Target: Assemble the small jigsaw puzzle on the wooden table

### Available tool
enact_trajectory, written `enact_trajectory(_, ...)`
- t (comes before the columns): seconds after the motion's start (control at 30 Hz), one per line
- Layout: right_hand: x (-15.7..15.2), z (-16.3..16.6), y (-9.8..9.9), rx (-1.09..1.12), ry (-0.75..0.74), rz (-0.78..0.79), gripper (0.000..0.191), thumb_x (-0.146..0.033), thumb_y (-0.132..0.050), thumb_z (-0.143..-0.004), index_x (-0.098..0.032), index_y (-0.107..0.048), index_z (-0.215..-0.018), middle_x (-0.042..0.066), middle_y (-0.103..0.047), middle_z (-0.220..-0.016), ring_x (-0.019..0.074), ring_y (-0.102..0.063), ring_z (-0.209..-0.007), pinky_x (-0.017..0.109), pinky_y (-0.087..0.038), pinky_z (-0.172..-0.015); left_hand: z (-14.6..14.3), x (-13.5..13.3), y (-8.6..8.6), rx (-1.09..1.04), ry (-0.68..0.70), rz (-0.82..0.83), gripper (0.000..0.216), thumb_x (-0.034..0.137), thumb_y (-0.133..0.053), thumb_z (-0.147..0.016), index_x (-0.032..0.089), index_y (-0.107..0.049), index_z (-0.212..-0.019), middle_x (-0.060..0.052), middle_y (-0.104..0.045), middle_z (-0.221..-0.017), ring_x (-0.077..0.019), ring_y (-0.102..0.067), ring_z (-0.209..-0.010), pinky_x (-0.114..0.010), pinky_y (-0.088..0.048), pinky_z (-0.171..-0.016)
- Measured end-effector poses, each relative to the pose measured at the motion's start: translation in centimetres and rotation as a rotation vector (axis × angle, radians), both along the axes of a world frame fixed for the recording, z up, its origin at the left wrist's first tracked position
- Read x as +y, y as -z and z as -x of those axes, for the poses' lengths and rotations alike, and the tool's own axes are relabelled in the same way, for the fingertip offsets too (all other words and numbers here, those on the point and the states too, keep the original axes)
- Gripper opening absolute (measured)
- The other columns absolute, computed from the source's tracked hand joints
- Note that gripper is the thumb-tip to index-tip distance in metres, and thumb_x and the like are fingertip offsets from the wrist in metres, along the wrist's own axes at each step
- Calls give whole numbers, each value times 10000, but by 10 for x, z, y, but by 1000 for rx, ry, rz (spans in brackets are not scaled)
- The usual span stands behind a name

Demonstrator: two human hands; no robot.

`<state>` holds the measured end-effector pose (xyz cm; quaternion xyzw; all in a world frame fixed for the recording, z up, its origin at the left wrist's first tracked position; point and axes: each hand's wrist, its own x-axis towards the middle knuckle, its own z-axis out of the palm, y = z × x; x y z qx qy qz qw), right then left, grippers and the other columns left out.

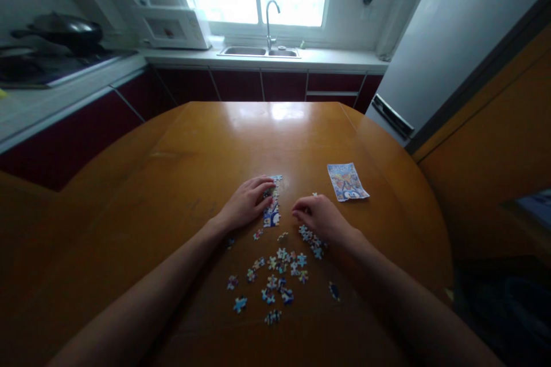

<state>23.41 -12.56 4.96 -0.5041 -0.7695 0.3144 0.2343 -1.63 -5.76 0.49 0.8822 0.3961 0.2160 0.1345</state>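
Observation:
My left hand (249, 200) lies flat at the left side of a partly assembled jigsaw puzzle (272, 215), its fingers stretched out over the strip. Joined pieces show past the fingertips and below them, with blue and white at the lower end. To the right of the strip, my right hand (321, 215) hovers or rests with fingertips pinched together; whatever may be between them is hidden. Just below it sits a cluster of loose puzzle pieces (310, 238). More puzzle pieces (282, 264) are scattered nearer to me, between my forearms.
A printed picture sheet (348, 182) lies on the wooden table (206, 137), right of my hands. Beyond the table are a counter with a sink (245, 51), a microwave (172, 27) and a stove with a pan (66, 28). A fridge (456, 40) stands at right.

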Motion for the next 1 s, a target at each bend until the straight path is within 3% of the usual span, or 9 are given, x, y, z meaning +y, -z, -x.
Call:
enact_trajectory(0.13, 6, -11, -4, 2, 63, -31, 102, -149, -683, -884, -192, -773, -862, 41, -745, -796, 144, -616, -687, 273, -439, -652, 1, 0, 1, 4, 2, -2, 357, 378, -550, -986, 251, -603, -1316, -72, -574, -1421, -267, -489, -1360, -476, -389, -1171)
enact_trajectory(0.33, -8, 7, 10, -85, -183, -69, 122, -153, -692, -871, -216, -770, -941, 46, -708, -970, 148, -631, -831, 270, -457, -768, 1, 1, 2, 11, -5, -11, 350, 362, -557, -985, 239, -593, -1310, -73, -573, -1419, -259, -488, -1358, -477, -384, -1175)
enact_trajectory(0.57, -19, 25, 14, -266, -303, -159, 82, -240, -652, -922, -186, -705, -889, 61, -669, -960, 170, -607, -818, 279, -420, -712, 0, 1, 2, 3, -3, -17, 347, 365, -558, -982, 247, -599, -1306, -69, -580, -1413, -260, -493, -1357, -468, -391, -1172)
enact_trajectory(0.7, -14, 22, 12, -249, -257, -137, 165, -208, -572, -969, -174, -689, -857, 67, -688, -900, 165, -602, -780, 282, -413, -708, 0, 1, 2, -3, 1, -12, 349, 350, -561, -975, 255, -604, -1308, -67, -582, -1412, -265, -499, -1350, -480, -389, -1172)
enact_trajectory(0.83, -5, 13, 10, -14, -117, -21, 178, -177, -564, -973, -167, -697, -856, 39, -703, -799, 141, -598, -714, 266, -424, -692, -1, 1, 1, -2, 2, -12, 348, 348, -559, -977, 253, -605, -1308, -73, -583, -1411, -267, -499, -1348, -486, -393, -1167)
enact_trajectory(1.0, 5, 2, 12, 241, 25, -17, 203, -128, -533, -953, -154, -731, -988, 61, -740, -877, 154, -649, -794, 286, -482, -756, -1, 0, 0, 6, -6, -10, 344, 361, -552, -987, 241, -599, -1306, -76, -578, -1414, -257, -494, -1355, -472, -392, -1171)
